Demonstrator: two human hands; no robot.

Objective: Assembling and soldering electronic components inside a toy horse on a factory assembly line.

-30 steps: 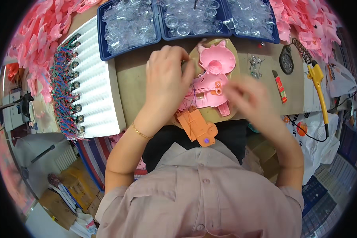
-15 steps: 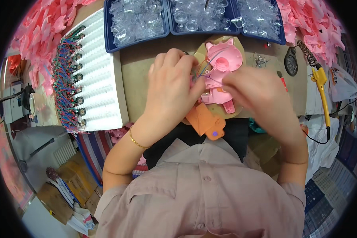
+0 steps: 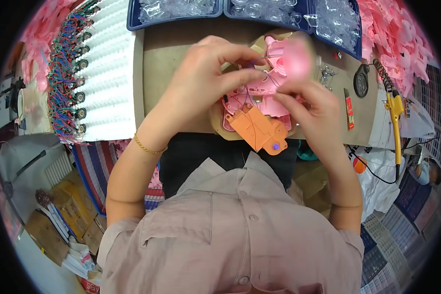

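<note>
A pink plastic toy shell [image 3: 268,101] lies inside up on a tan holder [image 3: 220,128] in front of me. Thin dark wires [image 3: 269,76] run across it. My left hand [image 3: 213,71] is over the shell's left side, thumb and forefinger pinched on the wires. My right hand [image 3: 312,103] is at the shell's right edge, its thumb and forefinger closed where one wire ends at the tips; the very end is hidden. An orange gearbox [image 3: 257,128] with a purple shaft piece sits at the shell's near end, wires lying over it.
Blue trays [image 3: 220,13] of clear plastic parts line the back. A white ribbed foam tray [image 3: 110,73] holding wired round parts stands left. At right are a red-and-black cutter [image 3: 349,109], a black disc [image 3: 361,81], a yellow soldering iron [image 3: 395,117] and piled pink parts [image 3: 397,39].
The view has shifted. My right hand has moved from above the shell to its right edge, uncovering more of the shell and wires. The orange gearbox now shows more fully.
</note>
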